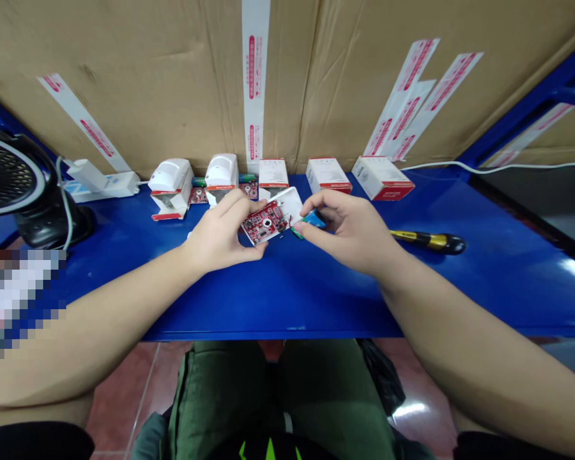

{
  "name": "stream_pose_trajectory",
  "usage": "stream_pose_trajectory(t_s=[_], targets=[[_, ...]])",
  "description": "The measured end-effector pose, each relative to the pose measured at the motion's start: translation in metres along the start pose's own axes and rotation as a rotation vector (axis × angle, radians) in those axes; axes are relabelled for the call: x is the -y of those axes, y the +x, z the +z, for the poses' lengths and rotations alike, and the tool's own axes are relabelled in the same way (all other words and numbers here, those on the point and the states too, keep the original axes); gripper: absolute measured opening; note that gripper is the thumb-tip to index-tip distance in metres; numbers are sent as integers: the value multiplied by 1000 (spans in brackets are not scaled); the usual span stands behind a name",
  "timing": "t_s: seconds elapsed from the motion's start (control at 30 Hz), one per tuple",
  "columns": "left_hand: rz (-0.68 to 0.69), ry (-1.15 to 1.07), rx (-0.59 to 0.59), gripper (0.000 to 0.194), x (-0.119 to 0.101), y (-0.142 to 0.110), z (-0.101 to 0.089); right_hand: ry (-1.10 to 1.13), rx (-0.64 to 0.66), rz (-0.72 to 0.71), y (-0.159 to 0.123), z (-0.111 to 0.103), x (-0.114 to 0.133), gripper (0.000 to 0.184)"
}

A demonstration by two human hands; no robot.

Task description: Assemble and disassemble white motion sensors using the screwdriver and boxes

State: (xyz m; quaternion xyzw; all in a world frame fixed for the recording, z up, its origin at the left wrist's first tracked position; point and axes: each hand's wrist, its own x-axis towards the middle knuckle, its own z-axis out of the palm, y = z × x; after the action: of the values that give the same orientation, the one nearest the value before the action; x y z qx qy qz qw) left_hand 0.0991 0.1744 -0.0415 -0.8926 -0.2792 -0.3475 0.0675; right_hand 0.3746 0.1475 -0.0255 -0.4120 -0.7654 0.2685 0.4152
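Observation:
Above the blue table, my left hand is closed around a red circuit board, gripping it by its edges. A white plastic housing shows behind the board; whether the two are joined I cannot tell. Just right of the board, my right hand pinches a blue-and-green battery between thumb and fingers. Thin wires show between the battery and the board. My fingers cover part of the battery.
White-and-red boxes line the back of the table, two topped by white detector covers. A yellow-and-black screwdriver lies at right. A black fan and a power strip stand at left. Cardboard rises behind.

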Motion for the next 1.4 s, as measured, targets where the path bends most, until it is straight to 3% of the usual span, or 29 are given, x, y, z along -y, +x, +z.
stream_pose_trajectory(t_s=[0.33, 0.6, 0.83, 0.97, 1.1, 1.2, 1.4], targets=[[198, 65, -148, 46, -14, 0, 5, -59, -93, -70, 1, 17, -2, 21], [75, 43, -92, 40, -15, -2, 9, 132, -100, 71, 3, 26, -9, 12], [74, 11, -98, 39, -15, 1, 8, 48, -87, 51, 4, 23, -9, 11], [-27, -123, -67, 40, -10, 2, 6, -4, 31, 77, 5, 3, -6, 24], [-149, -295, 52, 46, -5, 2, 5, -48, 243, 122, 7, -23, -6, 39], [-144, -378, 160, 46, -4, 1, 5, -128, 384, 110, 7, -32, -7, 32], [-58, -422, 311, 42, -8, 2, 3, -128, 402, 25, 6, -30, -5, 14]])
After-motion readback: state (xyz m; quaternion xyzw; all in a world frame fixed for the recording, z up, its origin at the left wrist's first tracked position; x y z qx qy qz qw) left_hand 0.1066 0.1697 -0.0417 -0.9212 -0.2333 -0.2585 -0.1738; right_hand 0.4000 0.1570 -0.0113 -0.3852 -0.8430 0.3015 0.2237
